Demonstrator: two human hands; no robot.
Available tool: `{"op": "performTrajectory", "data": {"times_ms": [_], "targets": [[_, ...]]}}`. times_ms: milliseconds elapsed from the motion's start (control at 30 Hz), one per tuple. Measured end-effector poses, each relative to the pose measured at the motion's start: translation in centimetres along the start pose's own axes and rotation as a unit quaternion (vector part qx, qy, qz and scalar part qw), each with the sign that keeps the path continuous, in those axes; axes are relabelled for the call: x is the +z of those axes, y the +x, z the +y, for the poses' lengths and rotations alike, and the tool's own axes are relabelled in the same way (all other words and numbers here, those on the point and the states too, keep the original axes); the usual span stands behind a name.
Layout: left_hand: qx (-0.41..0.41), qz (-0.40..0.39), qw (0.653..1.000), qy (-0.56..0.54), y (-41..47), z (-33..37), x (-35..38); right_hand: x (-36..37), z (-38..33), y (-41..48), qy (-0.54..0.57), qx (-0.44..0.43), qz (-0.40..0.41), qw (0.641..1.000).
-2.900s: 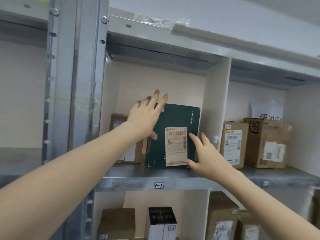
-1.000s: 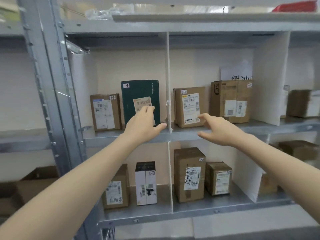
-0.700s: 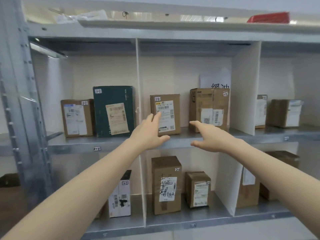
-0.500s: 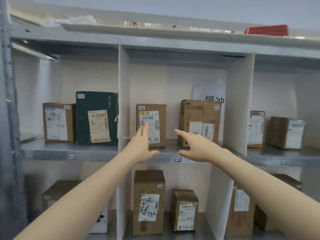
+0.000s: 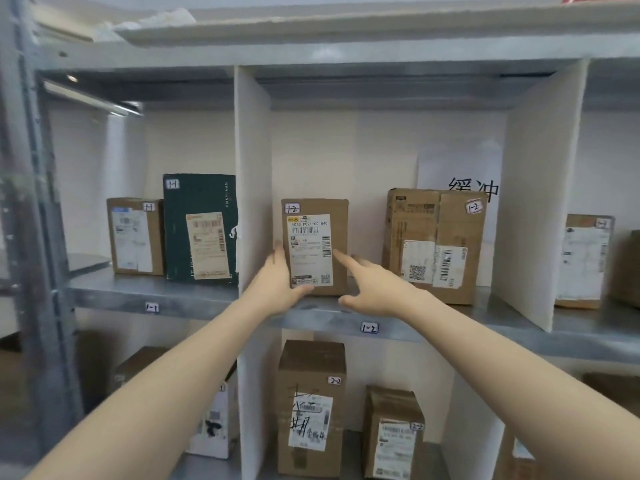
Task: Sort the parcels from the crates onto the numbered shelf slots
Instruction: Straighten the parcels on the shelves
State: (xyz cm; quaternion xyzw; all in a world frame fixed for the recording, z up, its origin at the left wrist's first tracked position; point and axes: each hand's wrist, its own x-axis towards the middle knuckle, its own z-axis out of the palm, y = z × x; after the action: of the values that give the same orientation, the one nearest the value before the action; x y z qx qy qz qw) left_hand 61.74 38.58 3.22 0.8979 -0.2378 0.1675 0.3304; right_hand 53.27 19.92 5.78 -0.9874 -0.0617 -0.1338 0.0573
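Tidying step, I'd say: small brown cardboard box tagged 1-2 [image 5: 317,247] stands just R of white divider panel [image 5: 252,188]. L hand [image 5: 277,284] flat on its L side; R hand [image 5: 375,287] spread, index at R edge. Next: press both sides, square it up.

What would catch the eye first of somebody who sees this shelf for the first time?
Two bare arms reach up from below; the left hand and right hand meet at a small brown cardboard parcel with a white label, upright in slot 1-2 of the grey metal shelf. In the slot to its left, a tall dark green box stands out beside a plain brown carton.
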Motion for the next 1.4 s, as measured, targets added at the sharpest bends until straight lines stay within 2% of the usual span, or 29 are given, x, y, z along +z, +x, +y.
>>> {"op": "performTrajectory", "data": {"times_ms": [400, 500, 600, 733, 833, 1167, 1400], "targets": [[-0.018, -0.024, 0.996, -0.082, 0.9, 0.0, 0.4, 0.8, -0.2, 1.1, -0.026, 0.002, 0.008, 1.0], [0.009, -0.012, 0.995, -0.096, 0.4, -0.1, -0.4, 0.2, -0.4, 0.4, -0.028, 0.004, 0.017, 0.999], [0.027, 0.009, 0.998, -0.06, 0.1, -0.1, -1.6, -0.9, 0.1, -0.9, -0.027, 0.013, 0.048, 0.998], [0.053, 0.032, 0.997, 0.043, -0.6, 1.3, -2.6, -2.3, 1.0, -3.1, -0.032, 0.033, 0.062, 0.997], [0.062, 0.037, 0.995, 0.066, -0.9, 2.7, -2.5, -3.0, 1.9, -4.8, -0.031, 0.057, 0.067, 0.996], [0.141, -0.066, 0.987, 0.03, -1.4, 7.9, 1.3, -3.6, 6.4, -10.5, -0.029, 0.181, 0.082, 0.98], [0.116, -0.115, 0.987, -0.01, -0.7, 11.1, 4.5, -3.9, 9.6, -12.0, 0.001, 0.209, 0.094, 0.973]]}}
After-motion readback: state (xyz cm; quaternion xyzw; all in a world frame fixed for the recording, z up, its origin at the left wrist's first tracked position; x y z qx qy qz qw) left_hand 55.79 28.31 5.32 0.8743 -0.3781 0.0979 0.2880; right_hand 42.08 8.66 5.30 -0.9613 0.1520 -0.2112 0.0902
